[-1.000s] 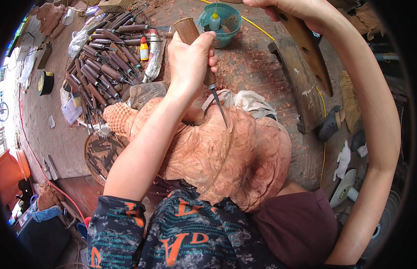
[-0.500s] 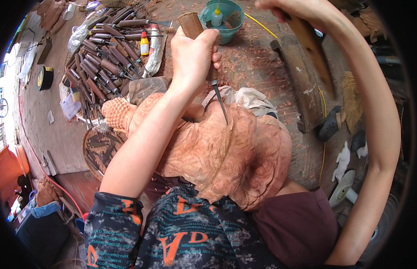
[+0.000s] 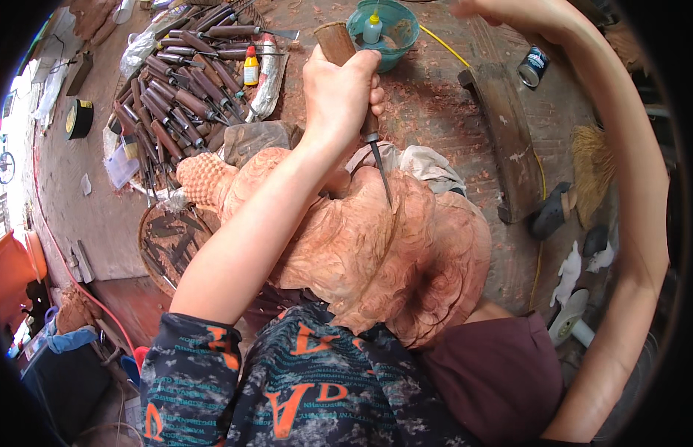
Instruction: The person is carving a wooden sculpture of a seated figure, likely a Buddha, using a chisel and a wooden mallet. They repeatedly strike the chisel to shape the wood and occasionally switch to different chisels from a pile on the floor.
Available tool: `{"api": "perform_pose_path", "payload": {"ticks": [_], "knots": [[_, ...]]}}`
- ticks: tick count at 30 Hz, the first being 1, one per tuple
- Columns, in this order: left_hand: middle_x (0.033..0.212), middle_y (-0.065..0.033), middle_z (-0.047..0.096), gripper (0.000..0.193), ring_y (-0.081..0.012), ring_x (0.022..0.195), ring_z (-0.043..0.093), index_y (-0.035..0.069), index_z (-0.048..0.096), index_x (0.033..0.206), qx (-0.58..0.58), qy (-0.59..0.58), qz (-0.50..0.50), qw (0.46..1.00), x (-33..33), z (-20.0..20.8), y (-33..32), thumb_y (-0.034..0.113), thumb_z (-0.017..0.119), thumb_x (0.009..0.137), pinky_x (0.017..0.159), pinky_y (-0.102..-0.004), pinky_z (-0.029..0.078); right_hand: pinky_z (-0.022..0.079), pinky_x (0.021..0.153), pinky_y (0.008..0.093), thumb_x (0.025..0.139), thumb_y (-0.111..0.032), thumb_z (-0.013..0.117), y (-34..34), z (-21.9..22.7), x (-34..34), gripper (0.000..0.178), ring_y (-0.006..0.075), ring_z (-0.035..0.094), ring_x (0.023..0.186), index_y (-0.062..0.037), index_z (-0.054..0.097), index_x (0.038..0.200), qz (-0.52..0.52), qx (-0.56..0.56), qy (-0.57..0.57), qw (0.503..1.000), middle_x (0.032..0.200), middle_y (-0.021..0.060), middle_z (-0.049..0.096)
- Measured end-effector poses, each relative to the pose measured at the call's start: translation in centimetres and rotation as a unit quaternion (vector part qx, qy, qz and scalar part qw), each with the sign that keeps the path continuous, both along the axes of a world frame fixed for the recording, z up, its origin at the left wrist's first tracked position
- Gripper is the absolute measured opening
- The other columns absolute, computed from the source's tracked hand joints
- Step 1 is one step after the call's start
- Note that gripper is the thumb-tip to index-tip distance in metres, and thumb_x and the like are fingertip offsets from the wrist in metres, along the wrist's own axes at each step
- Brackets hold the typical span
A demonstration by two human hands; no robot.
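Note:
My left hand [image 3: 337,93] is closed around the wooden handle of a chisel [image 3: 374,145]. Its steel blade slants down, with the tip touching a reddish wood carving [image 3: 339,238]. The carving is a figure with a knobbly, curl-covered head and flowing folds, lying on its side across my lap. Up at the top edge is my right hand [image 3: 503,13], raised and partly cut off. Its fingers look curled, but whatever they hold lies outside the picture.
Many wood-handled chisels [image 3: 184,100] lie heaped at the upper left beside a yellow, red-capped bottle [image 3: 251,67]. A green bucket [image 3: 406,54] holds another bottle. Farther right are a dark wooden beam [image 3: 510,149], a can [image 3: 533,67] and a straw brush [image 3: 591,167].
A dark wooden bar hanging from my right hand has left the picture, uncovering the can. The view has shifted slightly. The chisel tip stays at the same place on the carving.

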State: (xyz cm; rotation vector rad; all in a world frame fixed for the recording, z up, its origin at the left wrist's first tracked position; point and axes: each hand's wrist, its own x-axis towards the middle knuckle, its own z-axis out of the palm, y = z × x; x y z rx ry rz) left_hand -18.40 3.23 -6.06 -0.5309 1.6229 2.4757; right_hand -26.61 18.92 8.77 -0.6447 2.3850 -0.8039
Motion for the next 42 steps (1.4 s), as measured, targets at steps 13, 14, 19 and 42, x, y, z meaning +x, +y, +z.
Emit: {"api": "perform_pose_path", "payload": {"ticks": [13, 14, 19, 42], "knots": [[0.058, -0.0012, 0.043, 0.015, -0.0094, 0.043, 0.040, 0.004, 0.045, 0.082, 0.010, 0.008, -0.005, 1.000, 0.2, 0.0, 0.3, 0.008, 0.059, 0.082, 0.039, -0.0257, 0.034, 0.047, 0.072, 0.0344, 0.068, -0.003, 0.054, -0.4, -1.1, 1.4, 0.039, 0.0220, 0.058, 0.082, 0.0015, 0.052, 0.106, 0.084, 0.179, 0.096, 0.975, 0.087, 0.0147, 0.061], [0.058, -0.0012, 0.043, 0.016, -0.0095, 0.044, 0.040, 0.005, 0.044, 0.081, 0.009, 0.008, -0.003, 1.000, 0.2, -0.1, 0.1, 0.009, 0.060, 0.082, 0.039, -0.0256, 0.035, 0.047, 0.071, 0.0339, 0.067, -0.003, 0.053, -0.7, -1.5, 1.6, 0.040, 0.0215, 0.058, 0.081, 0.0015, 0.052, 0.107, 0.101, 0.194, 0.138, 0.966, 0.086, 0.0142, 0.062], [0.059, -0.0009, 0.043, 0.021, -0.0096, 0.047, 0.042, 0.007, 0.041, 0.081, 0.059, 0.006, -0.037, 0.998, 0.4, 0.1, 0.2, 0.012, 0.061, 0.083, 0.042, -0.0256, 0.037, 0.045, 0.082, 0.0331, 0.067, 0.000, 0.052, -0.1, -1.0, 2.5, 0.041, 0.0230, 0.056, 0.096, 0.0001, 0.052, 0.108, -0.006, 0.099, 0.102, 0.990, 0.101, 0.0188, 0.059], [0.056, 0.0017, 0.040, 0.018, -0.0065, 0.043, 0.037, 0.007, 0.045, 0.080, 0.039, 0.057, -0.034, 0.997, 0.6, 1.4, -0.2, 0.014, 0.061, 0.085, 0.038, -0.0219, 0.031, 0.046, 0.063, 0.0284, 0.074, -0.006, 0.059, -0.4, -0.2, 3.2, 0.040, 0.0153, 0.054, 0.068, 0.0019, 0.050, 0.112, -0.144, 0.007, 0.066, 0.987, 0.078, 0.0095, 0.058]]}}
